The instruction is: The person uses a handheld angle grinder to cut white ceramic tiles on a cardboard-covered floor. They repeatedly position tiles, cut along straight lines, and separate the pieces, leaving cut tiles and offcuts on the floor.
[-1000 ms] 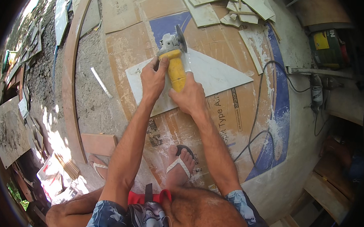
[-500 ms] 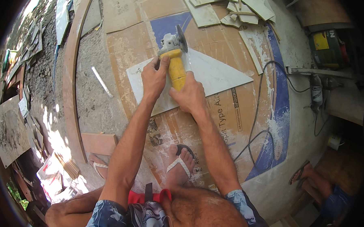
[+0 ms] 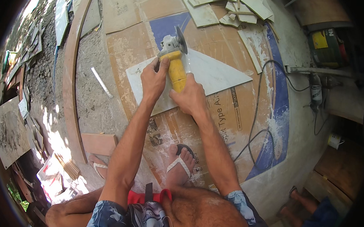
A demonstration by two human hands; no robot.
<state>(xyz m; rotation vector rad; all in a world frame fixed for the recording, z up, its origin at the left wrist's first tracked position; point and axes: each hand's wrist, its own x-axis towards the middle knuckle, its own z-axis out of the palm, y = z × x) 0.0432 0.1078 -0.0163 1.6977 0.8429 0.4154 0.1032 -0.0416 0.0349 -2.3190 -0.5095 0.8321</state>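
Observation:
Both my hands hold a yellow angle grinder (image 3: 176,74) with a grey metal head and a dark disc (image 3: 181,40) at its far right side. My left hand (image 3: 154,80) is closed around the front of the body, thumb on the yellow casing just behind the head. My right hand (image 3: 192,95) grips the rear of the body, its lower fingers hidden. Beneath the grinder lies a white marbled tile (image 3: 222,73), cut to a point at the right. The disc is above the tile's far edge; whether it touches, I cannot tell.
Dusty flattened cardboard (image 3: 175,131) lies under the tile. Broken tile pieces (image 3: 202,13) are piled at the far end. A black cord (image 3: 259,96) loops on the right. A long wooden plank (image 3: 71,64) runs along the left. Another person's legs (image 3: 303,208) show at lower right.
The other person at lower right has shifted downward in the picture, and a white cup-like container there shows more fully. My hands, the grinder and the tile have hardly moved.

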